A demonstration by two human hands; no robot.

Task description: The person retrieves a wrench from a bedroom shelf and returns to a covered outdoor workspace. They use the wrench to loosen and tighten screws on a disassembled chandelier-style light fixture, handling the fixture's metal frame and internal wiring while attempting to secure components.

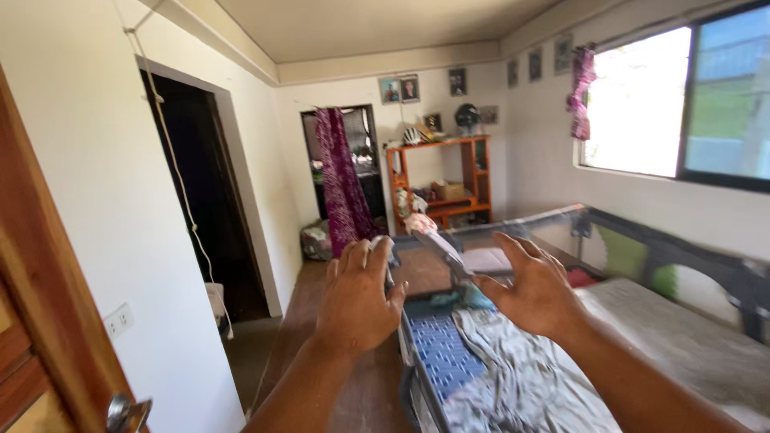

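My left hand (358, 297) is raised in front of me with its fingers spread, holding nothing. My right hand (533, 287) is raised beside it, fingers apart and slightly curled, also holding nothing. Both hover above the near end of a low cot (417, 365) with a metal frame. A blue patterned sheet (443, 354) and a grey patterned cloth (513, 377) lie on the cot below my hands. A grey bed (690, 345) lies to the right of the cot.
A wooden door (40, 353) with a metal handle is at my left. A dark doorway (208, 200) opens in the left wall. A purple curtain (341, 184) hangs at the far doorway beside an orange wooden shelf (441, 180). A window (682, 100) is on the right wall.
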